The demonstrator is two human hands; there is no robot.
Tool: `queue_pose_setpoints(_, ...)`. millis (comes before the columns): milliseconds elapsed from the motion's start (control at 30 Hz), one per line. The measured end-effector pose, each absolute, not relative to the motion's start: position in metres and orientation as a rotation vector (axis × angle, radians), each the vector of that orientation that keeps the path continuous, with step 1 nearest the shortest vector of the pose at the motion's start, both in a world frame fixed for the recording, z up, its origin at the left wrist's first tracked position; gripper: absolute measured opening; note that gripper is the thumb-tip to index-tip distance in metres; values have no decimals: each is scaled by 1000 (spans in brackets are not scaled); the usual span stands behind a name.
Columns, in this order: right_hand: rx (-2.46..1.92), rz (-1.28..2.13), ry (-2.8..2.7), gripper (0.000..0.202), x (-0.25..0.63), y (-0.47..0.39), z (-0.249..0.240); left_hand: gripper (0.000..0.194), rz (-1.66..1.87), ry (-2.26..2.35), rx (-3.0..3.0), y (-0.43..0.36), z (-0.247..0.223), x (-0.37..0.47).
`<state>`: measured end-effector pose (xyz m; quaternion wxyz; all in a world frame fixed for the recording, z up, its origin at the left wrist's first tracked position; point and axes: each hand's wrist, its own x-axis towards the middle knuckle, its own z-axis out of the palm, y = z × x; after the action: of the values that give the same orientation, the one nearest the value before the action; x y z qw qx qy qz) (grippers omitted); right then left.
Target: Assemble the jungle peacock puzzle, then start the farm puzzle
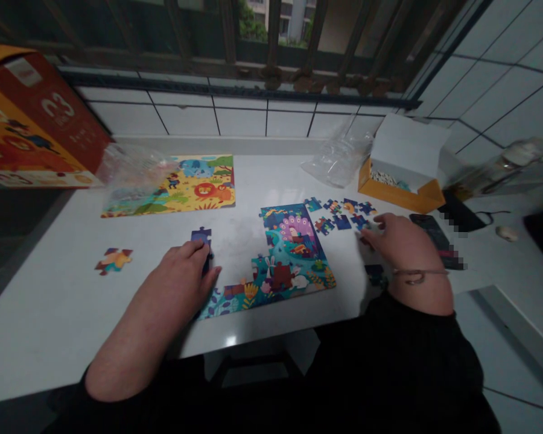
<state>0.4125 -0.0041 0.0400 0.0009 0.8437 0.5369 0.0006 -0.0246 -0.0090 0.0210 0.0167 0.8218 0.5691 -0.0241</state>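
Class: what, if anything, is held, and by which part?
The left grip lies over a dark blue puzzle section, below its top end; the right grip is at loose puzzle pieces. Whether either holds anything cannot be told.

White counter (58,301) under a barred window (337,27)

Behind the counter runs a low band of white tiles (242,117) divided by dark lines; the right-hand wall (493,84) is tiled too. Dark bars (275,27) cross the window, with greenery (251,25) and a building (294,12) outside. The light is dim; a bright glint (230,341) marks the counter's front edge.
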Motion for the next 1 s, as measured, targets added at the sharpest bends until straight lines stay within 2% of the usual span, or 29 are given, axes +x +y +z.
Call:
queue_pose_setpoints(33,2653,-97,1573,49,427,-6,37,50,-83,1768,2558,-9,22,-24)
queue_pose_setpoints(100,2608,-270,1499,37,444,-9,32,50,-105,1770,2567,-8,24,-21)
queue_pose_setpoints(200,2559,-355,1524,29,447,-8,27,48,-188,1780,2554,-1,33,-16)
queue_pose_setpoints(367,2569,-326,1520,34,445,-3,23,44,-284,1858,2510,11,49,-8)
queue_pose_setpoints(567,2758,-151,1431,42,445,2,14,48,-289,1894,2485,9,47,-4)
queue_pose_setpoints(733,2792,-45,1510,57,437,18,2,48,-305,1893,2483,7,45,-3)
queue_pose_setpoints(1000,2866,-44,1488,45,436,20,-4,44,-261,1918,2470,8,44,-3)
